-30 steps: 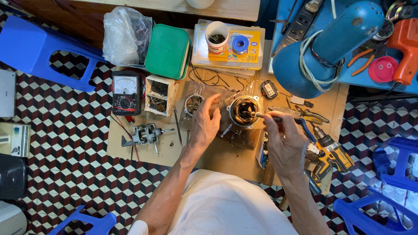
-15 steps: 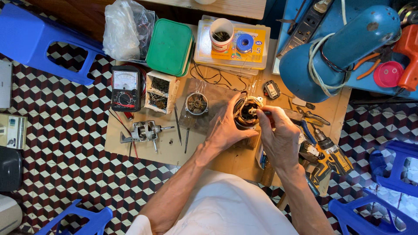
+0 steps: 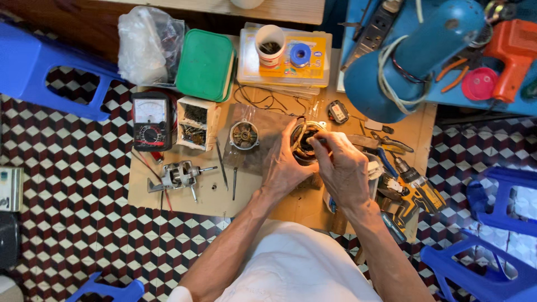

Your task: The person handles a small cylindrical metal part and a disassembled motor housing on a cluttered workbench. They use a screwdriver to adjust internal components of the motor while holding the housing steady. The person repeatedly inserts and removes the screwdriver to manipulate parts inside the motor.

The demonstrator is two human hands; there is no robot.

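A round motor stator with copper windings [image 3: 306, 141] stands on a low wooden board [image 3: 184, 196]. My left hand [image 3: 284, 168] wraps around its left side and grips it. My right hand [image 3: 344, 168] rests on its right rim with the fingertips pinched inside the opening; whether they hold a wire or small tool I cannot tell. To the left lie a round metal end cap [image 3: 244, 135], a screwdriver [image 3: 234, 178] and a motor rotor with shaft [image 3: 180, 176].
An analog multimeter [image 3: 150, 121], a small parts box [image 3: 195, 123], a green case [image 3: 206, 65], a plastic bag [image 3: 146, 45] and a tray with a cup and blue tape roll [image 3: 284, 56] sit behind. A yellow drill [image 3: 414, 187], pliers [image 3: 391, 144], blue fan body [image 3: 408, 56] lie right. Blue stools surround.
My left hand moved right from the board's middle onto the stator and closed around it. My right hand shifted onto the stator's rim. The end cap is now uncovered.
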